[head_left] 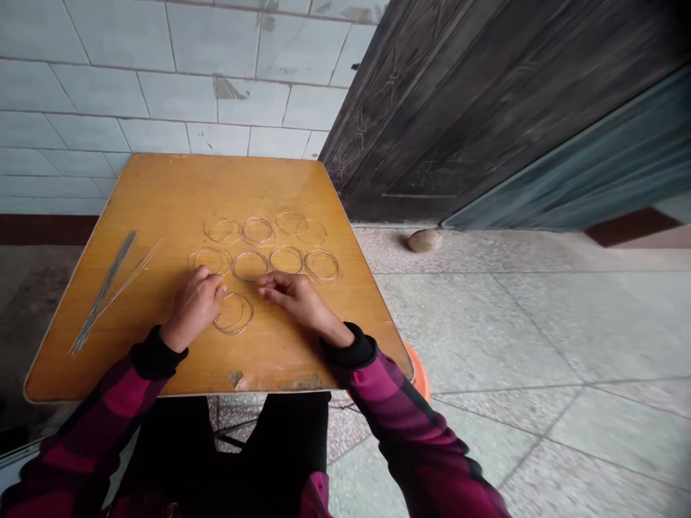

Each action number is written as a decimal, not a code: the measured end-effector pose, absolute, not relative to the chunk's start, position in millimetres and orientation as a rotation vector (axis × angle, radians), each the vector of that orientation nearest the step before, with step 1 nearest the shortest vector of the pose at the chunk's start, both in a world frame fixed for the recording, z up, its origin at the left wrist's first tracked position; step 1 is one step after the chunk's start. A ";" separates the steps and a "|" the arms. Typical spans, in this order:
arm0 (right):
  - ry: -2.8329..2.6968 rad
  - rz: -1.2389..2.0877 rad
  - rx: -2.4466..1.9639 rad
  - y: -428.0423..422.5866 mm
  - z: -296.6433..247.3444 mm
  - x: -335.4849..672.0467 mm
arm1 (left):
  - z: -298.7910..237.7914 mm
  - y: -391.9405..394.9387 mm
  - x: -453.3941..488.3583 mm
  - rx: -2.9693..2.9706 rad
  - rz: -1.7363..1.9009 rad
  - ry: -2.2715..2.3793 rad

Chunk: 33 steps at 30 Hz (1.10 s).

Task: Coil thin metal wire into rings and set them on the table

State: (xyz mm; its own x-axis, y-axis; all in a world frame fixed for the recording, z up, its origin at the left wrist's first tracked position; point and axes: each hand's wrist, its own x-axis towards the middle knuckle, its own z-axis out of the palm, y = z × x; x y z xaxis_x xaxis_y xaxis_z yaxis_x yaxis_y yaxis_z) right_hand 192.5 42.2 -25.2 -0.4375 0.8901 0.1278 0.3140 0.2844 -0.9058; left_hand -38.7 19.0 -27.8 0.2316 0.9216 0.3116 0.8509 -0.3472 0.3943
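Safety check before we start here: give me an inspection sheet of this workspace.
surface: yellow wooden tabletop, chipped at near edge
job's things: thin metal wire rings in rows; bundle of straight grey wire rods at left
clutter: nothing seen
hands: left hand and right hand beside the lowest ring; any grip unclear
cables: nothing seen
surroundings: white tiled wall, dark wooden door, pale oval stone, orange plastic rim
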 end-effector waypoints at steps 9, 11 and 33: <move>-2.153 0.783 -0.911 37.8 -22.2 186.5 | -19.5 24.4 -50.2 2.321 0.744 1.753; -2.189 0.732 -0.908 38.3 -22.9 186.5 | -15.3 25.7 -54.1 2.305 0.752 1.767; -2.305 0.508 -1.049 42.7 -32.1 190.5 | 6.8 -9.6 -157.6 2.027 0.358 2.340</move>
State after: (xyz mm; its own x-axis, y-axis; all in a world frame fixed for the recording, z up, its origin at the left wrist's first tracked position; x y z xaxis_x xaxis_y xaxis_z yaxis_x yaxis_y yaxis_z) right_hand 190.5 42.7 -32.1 -0.5434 0.7738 0.3255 0.5653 0.6239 -0.5396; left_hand -157.6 -9.6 6.8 -0.1538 0.9794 0.1306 0.9736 0.1277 0.1891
